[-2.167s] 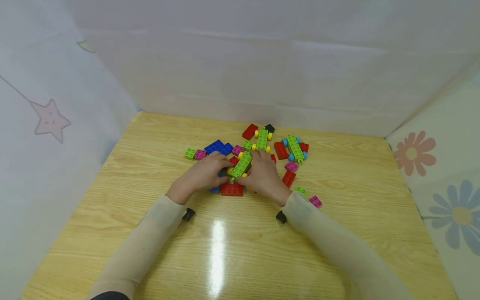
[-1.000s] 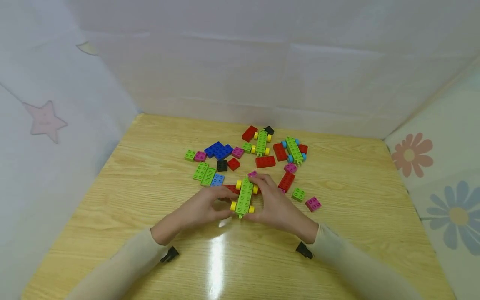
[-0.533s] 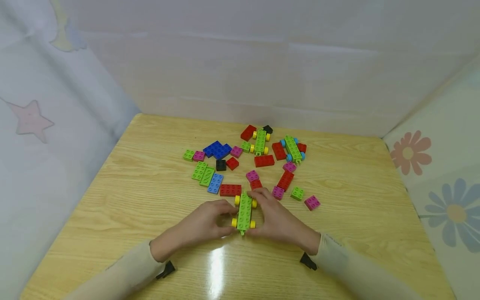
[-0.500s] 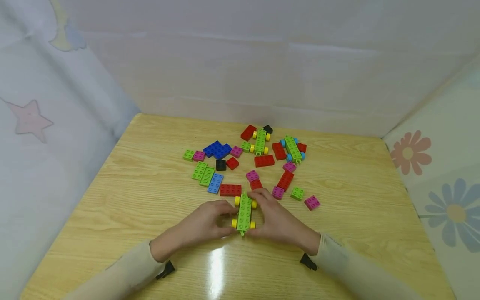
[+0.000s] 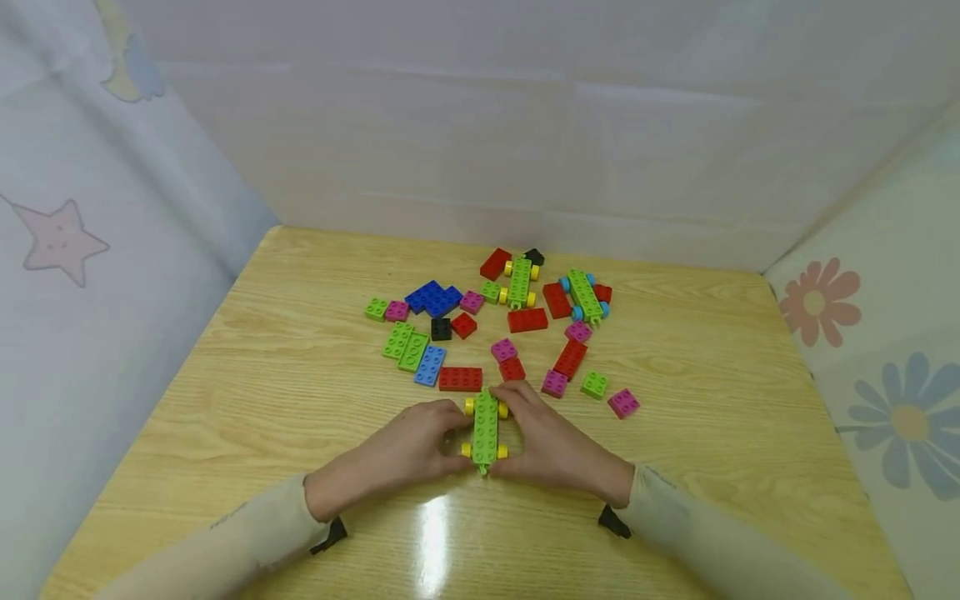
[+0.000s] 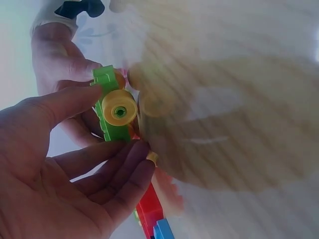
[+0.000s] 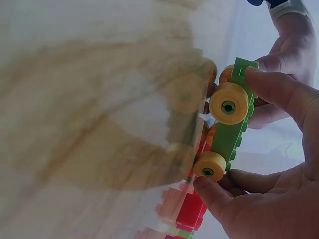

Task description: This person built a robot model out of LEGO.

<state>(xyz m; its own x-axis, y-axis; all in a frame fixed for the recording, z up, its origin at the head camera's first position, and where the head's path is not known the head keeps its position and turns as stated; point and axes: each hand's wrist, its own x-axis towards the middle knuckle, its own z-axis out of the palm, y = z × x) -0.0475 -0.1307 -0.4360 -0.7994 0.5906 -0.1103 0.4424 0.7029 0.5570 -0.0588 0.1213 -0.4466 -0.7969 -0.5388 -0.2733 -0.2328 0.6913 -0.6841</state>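
Observation:
A long green wheeled brick with yellow wheels [image 5: 485, 428] stands on the wooden table [image 5: 262, 400] near its front middle. My left hand [image 5: 420, 446] grips its left side and my right hand [image 5: 543, 446] grips its right side. In the left wrist view my thumb and fingers [image 6: 75, 99] curl round the green brick [image 6: 112, 132] by a yellow wheel [image 6: 119, 110]. The right wrist view shows my fingers [image 7: 279, 84] pinching the same green brick [image 7: 230, 134] above two yellow wheels [image 7: 228, 103].
Loose bricks lie scattered behind the hands: a red one [image 5: 461, 379], a light blue one [image 5: 429, 366], green ones [image 5: 405, 346], dark blue ones [image 5: 433, 298], pink ones [image 5: 624, 403]. Two more green wheeled bricks [image 5: 519, 283] [image 5: 586, 296] sit at the back. Cloth walls enclose the table.
Both hands have drawn the green wheeled brick out of the pile toward the table's front edge and turned it to point straight away from me. In the last half second it barely moved.

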